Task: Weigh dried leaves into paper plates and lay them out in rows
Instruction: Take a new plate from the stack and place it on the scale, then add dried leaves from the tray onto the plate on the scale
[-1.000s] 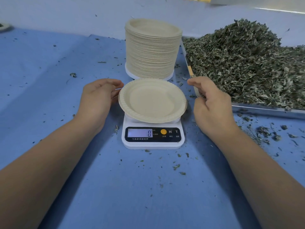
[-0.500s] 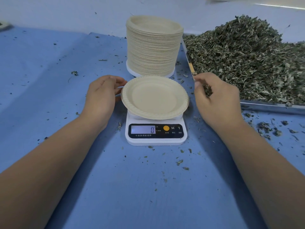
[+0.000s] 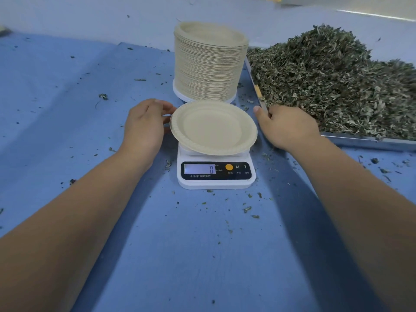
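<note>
The blue counter [image 3: 67, 122] carries everything. On its right a metal tray [image 3: 369, 141] holds a big heap of dried leaves [image 3: 326, 86], and a tall stack of paper plates [image 3: 209, 64] stands just left of the tray. The right hand [image 3: 288, 126], beside the tray's near corner half a second ago, has reached further in: its thumb lies at the tray rim and its curled fingers meet the edge of the heap, hidden behind the hand's back, so I cannot tell whether the grip pinches any leaves. The left hand [image 3: 144, 124] stays just beside the left rim of the single paper plate [image 3: 213, 128], its grip loosely spread and holding nothing. That plate sits bare on the white scale [image 3: 216, 176], which still reads 0. Leaf crumbs [image 3: 247, 209] dot the counter.
</note>
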